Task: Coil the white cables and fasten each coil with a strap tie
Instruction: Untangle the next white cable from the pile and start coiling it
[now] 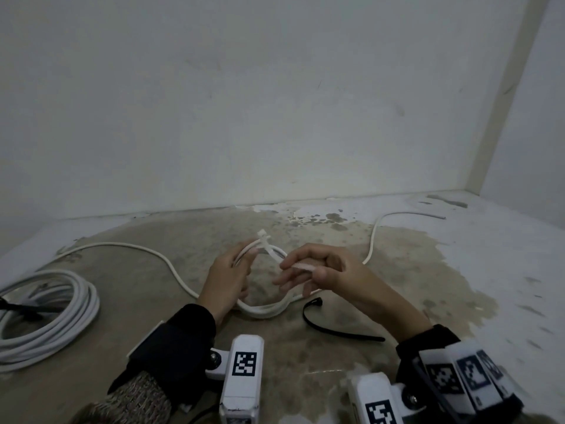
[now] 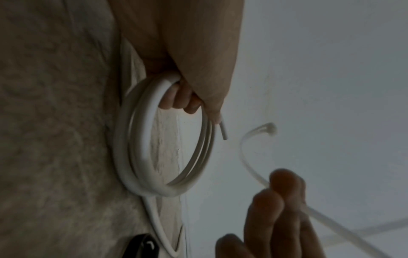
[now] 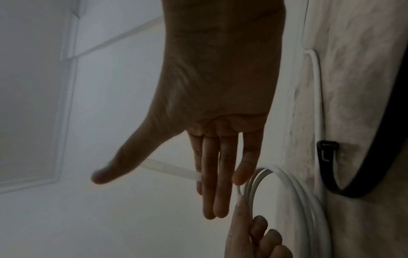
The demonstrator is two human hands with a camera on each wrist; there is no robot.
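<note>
My left hand (image 1: 237, 270) grips a small coil of white cable (image 1: 263, 310) that stands on edge on the floor, its fingers (image 2: 183, 99) curled through the loops (image 2: 141, 139). A short cable end (image 2: 223, 131) sticks out beside them. The right hand (image 1: 293, 272), just right of the coil, pinches a translucent white strap tie (image 1: 301, 266) between its fingers (image 2: 284, 192). The tie (image 2: 247, 157) arcs up to its head (image 1: 263, 234) above the coil's top. In the right wrist view that hand's thumb (image 3: 110, 167) is spread and the coil (image 3: 298, 192) lies beside the fingertips.
A black strap tie (image 1: 336, 327) lies on the floor in front of my right hand. A large white cable coil (image 1: 55, 313) bound with a black tie sits at the left. Loose cable (image 1: 137, 247) trails left, and another run (image 1: 374, 237) goes right towards the wall corner.
</note>
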